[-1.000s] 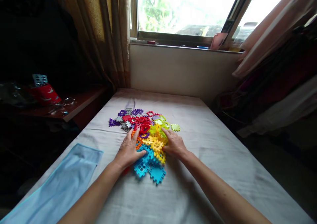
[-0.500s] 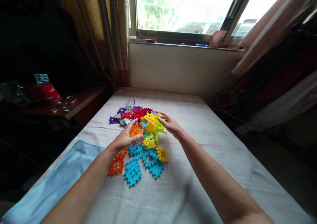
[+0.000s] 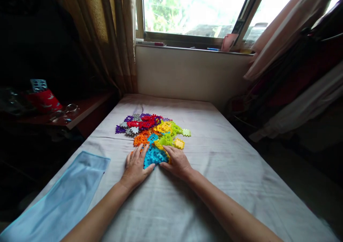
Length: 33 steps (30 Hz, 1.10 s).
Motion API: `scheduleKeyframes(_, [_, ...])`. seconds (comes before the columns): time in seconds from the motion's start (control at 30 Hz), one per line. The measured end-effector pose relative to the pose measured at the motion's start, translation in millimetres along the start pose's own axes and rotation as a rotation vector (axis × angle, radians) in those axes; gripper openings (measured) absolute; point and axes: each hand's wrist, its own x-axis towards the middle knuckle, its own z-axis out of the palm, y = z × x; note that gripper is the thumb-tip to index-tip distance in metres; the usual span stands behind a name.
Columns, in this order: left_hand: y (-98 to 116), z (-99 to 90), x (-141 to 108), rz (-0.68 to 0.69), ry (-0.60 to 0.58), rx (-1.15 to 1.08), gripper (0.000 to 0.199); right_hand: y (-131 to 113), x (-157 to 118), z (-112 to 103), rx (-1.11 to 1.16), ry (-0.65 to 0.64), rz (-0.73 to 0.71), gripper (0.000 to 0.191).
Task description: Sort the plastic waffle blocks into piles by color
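A heap of toothed plastic building pieces lies on the pale bed sheet [image 3: 214, 185]. Blue pieces [image 3: 154, 155] sit at its near end, between my two hands. My left hand [image 3: 136, 167] rests against their left side with fingers spread, covering part of some orange pieces [image 3: 140, 139]. On the right, my right hand [image 3: 177, 161] touches the blue and yellow pieces, its fingers apart and partly hiding them. Yellow pieces [image 3: 164, 127] and lime green pieces [image 3: 167, 139] lie beyond it. Red pieces [image 3: 147, 122], grey pieces [image 3: 132, 130] and purple pieces [image 3: 120, 129] form the far left part.
A folded light blue cloth [image 3: 69, 188] lies on the left of the bed. A side table with a red patterned container [image 3: 48, 101] and glasses [image 3: 65, 111] stands at the left. Curtains [image 3: 118, 38] and a window sill [image 3: 193, 49] are at the back; clothes hang at the right.
Both hands have come down and nearer to me. The blue and orange pieces at the near end are now gathered into a tighter pile, and a lime and a yellow piece lie out to the right.
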Motion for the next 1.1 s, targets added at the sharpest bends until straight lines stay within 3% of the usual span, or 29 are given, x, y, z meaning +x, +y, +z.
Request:
scheduleKeyframes(0.1, [6, 3.5, 22, -0.022, 0.039, -0.100, 0.065, -2, 27, 1, 0.060, 0.115, -0.087, 0.059])
scheduleKeyframes(0.23, [-2, -8.7, 54, -0.026, 0.137, -0.114, 0.059, 6, 65, -18, 0.035, 0.234, -0.063, 0.064])
scheduleKeyframes(0.33, [-25, -25.8, 84, -0.129, 0.179, 0.045, 0.061, 32, 87, -43, -0.040, 0.236, 0.161, 0.065])
scheduleKeyframes(0.5, [-79, -40.5, 135, -0.468, 0.146, 0.221, 0.070, 90, 102, -67, -0.177, 0.153, 0.725, 0.061])
scheduleKeyframes(0.57, [-92, -35.8, 149, -0.542, 0.088, 0.212, 0.072, 101, 104, -64, -0.178, 0.083, 0.774, 0.061])
scheduleKeyframes(0.63, [-95, -26.1, 158, -0.530, 0.041, 0.185, 0.073, 101, 106, -54, -0.149, 0.034, 0.693, 0.057])
scheduleKeyframes(0.8, [-75, 0.8, 153, -0.318, 0.066, 0.078, 0.068, 90, 100, -36, 0.069, 0.066, 0.459, 0.043])
scheduleKeyframes(1.0, [-47, 9.5, 107, -0.188, 0.187, -0.209, 0.063, 89, 63, -61, 0.115, 0.129, 0.453, 0.031])
scheduleKeyframes(1.1, [-36, 10.7, 84, -0.180, 0.302, -0.288, 0.057, 74, 57, -64, 0.068, 0.081, 0.279, 0.033])
